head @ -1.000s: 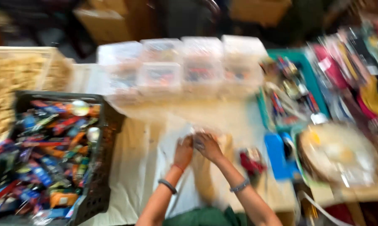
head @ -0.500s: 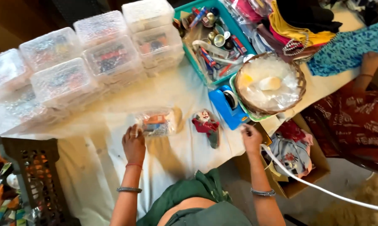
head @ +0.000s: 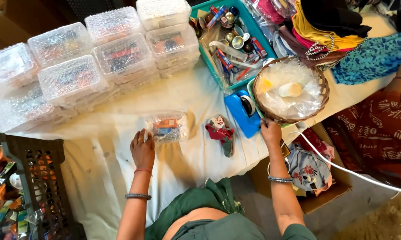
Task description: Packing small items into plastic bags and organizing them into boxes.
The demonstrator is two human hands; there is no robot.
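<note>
Your left hand (head: 142,149) rests its fingers on the end of a small bubble-wrapped packet (head: 167,126) lying flat on the white cloth (head: 98,155); the fingers touch it but do not close around it. Your right hand (head: 270,131) sits at the table's edge, just below the woven basket (head: 318,100) and beside the blue tape dispenser (head: 239,111); you cannot tell whether it grips anything. A red cloth doll (head: 222,132) lies between your hands. Bubble-wrapped boxes (head: 71,78) crowd the far side, next to a teal tray (head: 209,66) of small items. The dark crate (head: 45,178) at left is cut off. The packet's contents are blurred by the wrap.
</note>
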